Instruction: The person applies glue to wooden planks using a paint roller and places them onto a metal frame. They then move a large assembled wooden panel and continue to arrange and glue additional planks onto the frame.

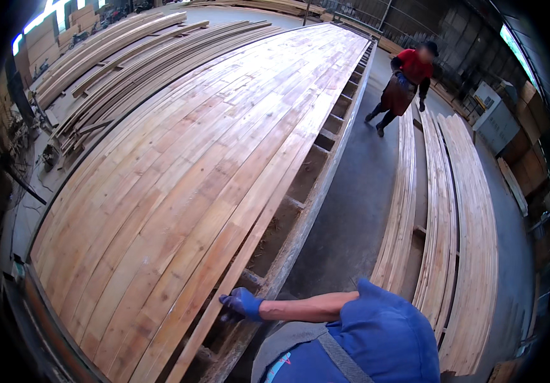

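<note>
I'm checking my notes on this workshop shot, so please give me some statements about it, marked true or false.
1. The blue-gloved hand is at the narrow board. True.
2. The other person wears a red top. True.
3. That person is sitting down. False: they are on their feet on the floor.
4. Long boards lie in rows on the right of the picture. True.
5. Both of the camera wearer's hands are visible. False: only one is.
6. The blue-gloved hand holds a hammer. False: no hammer shows in it.

Glove [242, 302] blue; planks [166, 191] tan, brown-knotted; co-worker's shirt [411, 64] red.
</note>
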`<state>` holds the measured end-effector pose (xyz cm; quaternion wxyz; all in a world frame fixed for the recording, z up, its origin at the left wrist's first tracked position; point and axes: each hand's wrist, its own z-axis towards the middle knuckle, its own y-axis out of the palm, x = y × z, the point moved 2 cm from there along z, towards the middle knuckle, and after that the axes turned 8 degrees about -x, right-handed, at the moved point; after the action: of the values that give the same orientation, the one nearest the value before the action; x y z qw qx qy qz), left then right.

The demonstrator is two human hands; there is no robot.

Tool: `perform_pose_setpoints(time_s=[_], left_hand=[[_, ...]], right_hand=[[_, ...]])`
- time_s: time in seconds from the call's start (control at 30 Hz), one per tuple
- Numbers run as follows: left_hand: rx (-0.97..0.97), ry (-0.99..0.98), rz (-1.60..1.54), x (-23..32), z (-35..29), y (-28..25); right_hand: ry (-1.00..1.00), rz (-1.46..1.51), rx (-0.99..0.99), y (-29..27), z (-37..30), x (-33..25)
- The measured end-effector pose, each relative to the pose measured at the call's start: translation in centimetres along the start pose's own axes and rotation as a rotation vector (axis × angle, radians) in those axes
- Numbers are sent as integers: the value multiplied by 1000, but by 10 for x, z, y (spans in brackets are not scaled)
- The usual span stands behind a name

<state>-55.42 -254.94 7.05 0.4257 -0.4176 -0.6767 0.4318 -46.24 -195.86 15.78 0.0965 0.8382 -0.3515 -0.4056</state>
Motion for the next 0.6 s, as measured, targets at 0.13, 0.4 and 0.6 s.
perform_pose_setpoints(time_s=[0.13,0.4,0.6], left_hand=[[-129,-83,-307,27,-4,5],[-451,-388,-1441,28,-15,6],[-147,-495,-1823,45,-29,21]], right_hand=[[149,144,-16,-28,12,-31],[452,54,-186,-46,60,-36],[275,181,-25,-75,67,6]])
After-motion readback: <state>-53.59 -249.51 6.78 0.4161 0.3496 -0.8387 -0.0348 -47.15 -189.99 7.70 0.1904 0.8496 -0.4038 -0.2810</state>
